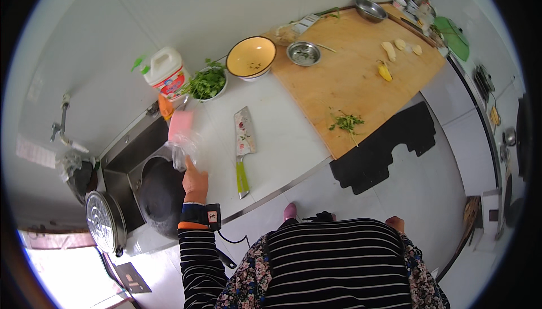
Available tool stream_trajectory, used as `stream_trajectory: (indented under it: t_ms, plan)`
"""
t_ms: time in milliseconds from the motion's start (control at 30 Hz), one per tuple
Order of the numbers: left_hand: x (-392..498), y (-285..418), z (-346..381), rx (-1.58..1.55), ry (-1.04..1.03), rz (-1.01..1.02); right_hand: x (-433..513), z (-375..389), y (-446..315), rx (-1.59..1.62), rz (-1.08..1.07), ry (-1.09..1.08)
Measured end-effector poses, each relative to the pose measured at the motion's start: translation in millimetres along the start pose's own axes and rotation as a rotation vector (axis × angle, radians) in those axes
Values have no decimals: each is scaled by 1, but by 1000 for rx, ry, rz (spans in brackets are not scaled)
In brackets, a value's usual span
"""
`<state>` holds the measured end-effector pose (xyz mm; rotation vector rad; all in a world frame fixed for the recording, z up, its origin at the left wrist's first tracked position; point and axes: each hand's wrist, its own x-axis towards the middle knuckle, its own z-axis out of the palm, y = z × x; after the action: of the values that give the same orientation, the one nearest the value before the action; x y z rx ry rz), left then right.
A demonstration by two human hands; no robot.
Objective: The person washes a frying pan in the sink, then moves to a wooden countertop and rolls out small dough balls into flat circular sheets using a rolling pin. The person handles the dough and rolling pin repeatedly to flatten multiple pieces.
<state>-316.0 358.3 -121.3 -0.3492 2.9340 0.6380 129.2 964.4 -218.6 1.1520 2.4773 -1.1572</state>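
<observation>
My left hand [195, 184] reaches over the counter beside the sink, its finger at a clear plastic bag [180, 158]; whether it grips the bag is unclear. A pink block-like item [181, 124] lies just beyond the bag. To the right of the hand, a cleaver [244, 133] with a green handle rests flat, bits of food on its blade. My right hand [395, 223] hangs low by my right side, partly hidden by my body. Chopped green herbs [347, 122] lie near the front edge of the wooden board [322, 97]. A yellow bowl [251, 57] stands at its left.
A dark wok [163, 196] sits over the steel sink [123, 177]. Along the wall stand a white jug [167, 71], a bowl of leafy herbs [208, 84] and a small steel bowl [303, 53]. Peeled pieces [388, 51] and a yellow item [384, 71] lie on the board.
</observation>
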Motion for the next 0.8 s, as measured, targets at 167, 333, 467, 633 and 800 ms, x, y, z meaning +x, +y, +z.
stream_trajectory:
  t_ms: [167,333,467,633,800]
  plan:
    - [24,-12,33,14,107,356,-29,15,46,-313,34,35]
    - [37,10,50,-277,378,640,-64,21,59,-201,228,62]
    - [40,39,46,-218,234,559,-82,6,11,110,323,73]
    - [22,74,32,-23,140,287,-91,0,-16,249,440,125]
    - [-7,116,22,-53,379,436,-93,19,74,-204,341,79]
